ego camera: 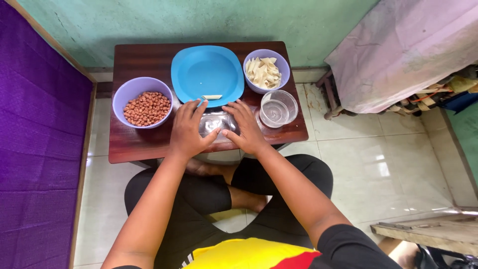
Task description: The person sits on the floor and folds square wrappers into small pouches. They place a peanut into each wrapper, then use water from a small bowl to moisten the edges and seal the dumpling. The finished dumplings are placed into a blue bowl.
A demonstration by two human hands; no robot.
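Dark wood is what our hands work over: a low brown table (pixel 144 144) standing on pale floor tiles (pixel 383 164), with our crossed legs below its near edge. To the far left of our grip lies a purple mat (pixel 35 164); to the far right a pink cloth (pixel 403 50) drapes over furniture.

Just beyond our fingertips sits a blue plate (pixel 206 72), and on its near rim, right above the grip, lies 1 pale pasta tube (pixel 212 97). Left of the grip stands a lilac bowl of peanuts (pixel 144 107); beyond and to the right stands a second lilac bowl of pasta (pixel 264 72). Just right of the grip is an empty clear cup (pixel 278 108).

Between our 2 hands sits a small clear container (pixel 215 123). Our left hand (pixel 188 130) cups its left side, and our right hand (pixel 246 127) cups its right side; the fingers of both are spread and curved against it, thumbs toward us at its near edge. So neither hand is a fist: together they press on the container from both sides.
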